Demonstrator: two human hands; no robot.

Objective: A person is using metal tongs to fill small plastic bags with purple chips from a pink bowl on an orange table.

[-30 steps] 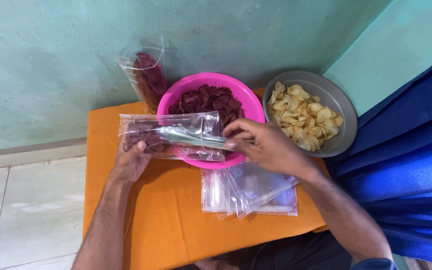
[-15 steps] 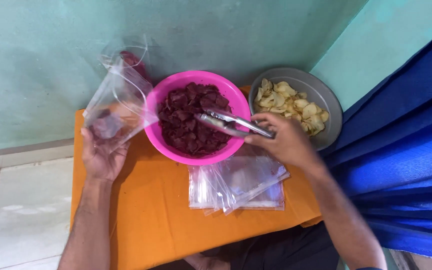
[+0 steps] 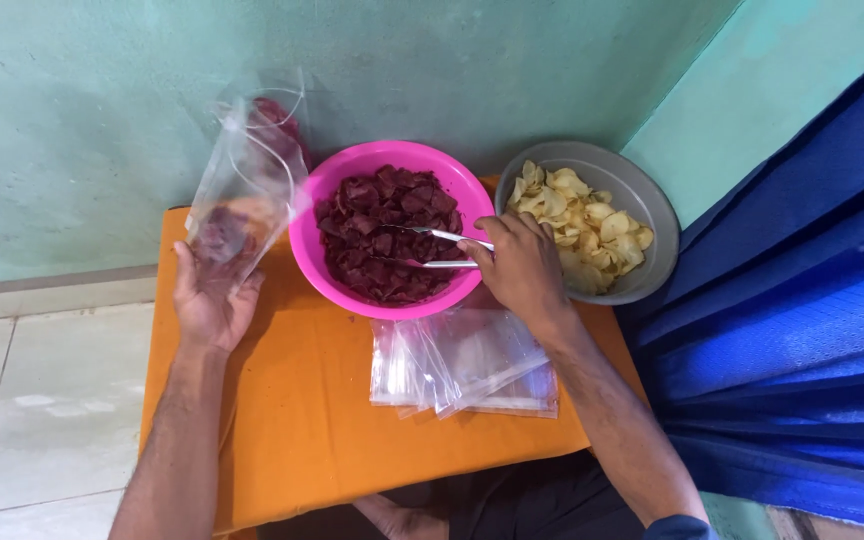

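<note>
Tongs (image 3: 430, 248) in right hand (image 3: 520, 265), clear bag (image 3: 242, 185) held open, upright

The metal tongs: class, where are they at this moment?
In the head view, the metal tongs are held in the right hand, their tips reaching left over the dark red chips in the pink bowl.

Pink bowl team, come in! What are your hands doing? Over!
Left hand holds clear bag upright, few dark red chips inside. Right hand dips metal tongs into pink bowl. Nothing blocking.
</note>
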